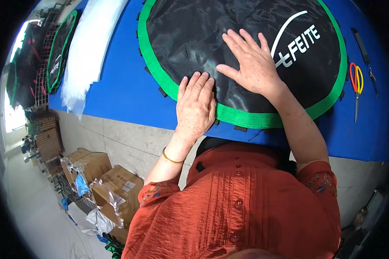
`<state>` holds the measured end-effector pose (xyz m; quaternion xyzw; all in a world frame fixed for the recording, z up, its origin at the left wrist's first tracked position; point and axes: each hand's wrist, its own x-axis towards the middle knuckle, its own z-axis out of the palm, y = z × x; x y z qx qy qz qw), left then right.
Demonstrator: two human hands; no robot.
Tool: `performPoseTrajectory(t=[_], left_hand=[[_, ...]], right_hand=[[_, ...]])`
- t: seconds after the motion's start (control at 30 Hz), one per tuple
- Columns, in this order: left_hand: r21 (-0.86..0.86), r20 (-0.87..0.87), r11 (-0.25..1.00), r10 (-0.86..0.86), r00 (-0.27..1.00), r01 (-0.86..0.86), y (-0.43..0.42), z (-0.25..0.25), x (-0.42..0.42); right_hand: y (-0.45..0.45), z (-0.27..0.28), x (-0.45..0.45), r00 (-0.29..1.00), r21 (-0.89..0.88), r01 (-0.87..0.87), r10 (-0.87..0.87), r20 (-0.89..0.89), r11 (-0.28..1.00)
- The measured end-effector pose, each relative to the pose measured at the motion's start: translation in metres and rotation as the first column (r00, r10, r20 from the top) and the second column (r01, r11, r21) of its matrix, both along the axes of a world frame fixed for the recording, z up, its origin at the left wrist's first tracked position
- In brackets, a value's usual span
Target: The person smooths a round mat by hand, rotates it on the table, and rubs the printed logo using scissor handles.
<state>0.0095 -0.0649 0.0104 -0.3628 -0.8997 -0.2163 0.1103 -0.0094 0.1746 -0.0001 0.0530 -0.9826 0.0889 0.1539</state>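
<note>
A round black mesh mat [181,39] with a green webbing border and white "FEITE" lettering lies spread on the blue table. Small black tabs stick out around its rim. My left hand [195,105] rests flat across the near-left part of the border, its fingers straight and reaching onto the black fabric. Farther in, beside the white logo, my right hand [253,62] lies palm down with fingers spread and the thumb pointing left. Neither hand grips anything.
Scissors [356,86] with red and yellow handles and a dark slim tool [364,49] lie at the right. Clear plastic sheets [88,47] hang over the table's [121,86] left side. Another green-edged black piece [61,52] stands beyond. Cardboard boxes [121,185] sit on the floor.
</note>
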Motion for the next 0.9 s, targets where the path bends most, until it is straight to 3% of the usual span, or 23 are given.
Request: performPoseTrajectory(t=[0.9], left_hand=[[-0.065, 0.031, 0.992, -0.105, 0.994, 0.107, -0.004, 0.008, 0.033]], right_hand=[[-0.015, -0.006, -0.001, 0.993, -0.034, 0.118, -0.119, -0.021, 0.992]])
